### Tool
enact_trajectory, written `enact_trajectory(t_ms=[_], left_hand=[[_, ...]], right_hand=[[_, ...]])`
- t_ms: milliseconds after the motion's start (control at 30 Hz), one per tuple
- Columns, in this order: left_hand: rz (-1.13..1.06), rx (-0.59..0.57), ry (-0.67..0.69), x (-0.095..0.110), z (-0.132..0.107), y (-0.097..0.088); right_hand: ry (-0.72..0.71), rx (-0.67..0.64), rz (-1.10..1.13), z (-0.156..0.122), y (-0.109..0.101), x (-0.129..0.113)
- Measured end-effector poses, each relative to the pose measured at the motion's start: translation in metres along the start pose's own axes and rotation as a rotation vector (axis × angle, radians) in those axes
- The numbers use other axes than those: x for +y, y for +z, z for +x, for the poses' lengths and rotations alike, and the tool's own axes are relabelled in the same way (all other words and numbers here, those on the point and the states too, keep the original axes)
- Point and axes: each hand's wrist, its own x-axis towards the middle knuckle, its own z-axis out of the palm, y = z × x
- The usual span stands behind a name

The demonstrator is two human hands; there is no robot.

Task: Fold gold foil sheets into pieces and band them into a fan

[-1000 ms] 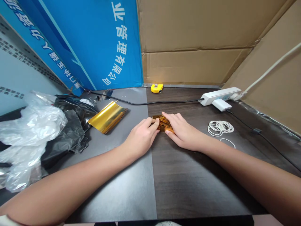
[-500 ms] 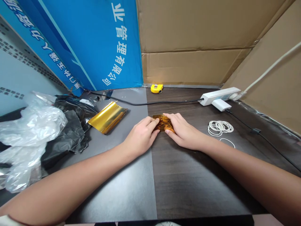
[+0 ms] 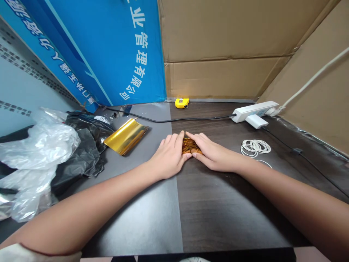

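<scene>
Between my two hands, on the dark wood-grain table, sits a small stack of folded gold foil sheets (image 3: 190, 145). My left hand (image 3: 170, 154) presses its left side, with the fingers together and the thumb along the near edge. From the right, my right hand (image 3: 205, 151) grips the other side, its thumb tip close to the left thumb. Most of the stack's two ends is hidden under the fingers. Farther left lies a larger bundle of shiny gold foil sheets (image 3: 125, 136), slightly curled and touched by neither hand.
Crumpled clear plastic (image 3: 40, 145) and black plastic bags (image 3: 84, 153) lie at the left. A yellow tape measure (image 3: 181, 103) stands at the back. White rubber bands (image 3: 255, 147) are right of my hands, below a white power strip (image 3: 255, 110). A black cable (image 3: 163, 120) crosses behind.
My left hand has moved slightly right and farther over the foil stack, its fingers straighter and its thumb now near the right thumb. Less of the stack shows. The right hand has barely moved.
</scene>
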Motion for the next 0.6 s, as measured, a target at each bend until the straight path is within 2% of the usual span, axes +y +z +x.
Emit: enact_trajectory(t_ms=[133, 267, 400, 600], left_hand=[[0.062, -0.036, -0.026, 0.002, 0.001, -0.002], [0.081, -0.035, -0.031, 0.001, 0.002, -0.003], [0.071, -0.033, -0.031, 0.000, 0.002, -0.002], [0.071, -0.023, 0.001, -0.001, 0.004, 0.000]], right_hand=[[0.045, 0.012, -0.067, -0.002, 0.003, 0.000], [0.119, 0.062, -0.107, -0.005, 0.005, -0.003], [0.188, 0.057, -0.201, -0.006, 0.006, -0.009], [0.206, 0.040, -0.224, -0.002, 0.007, -0.011]])
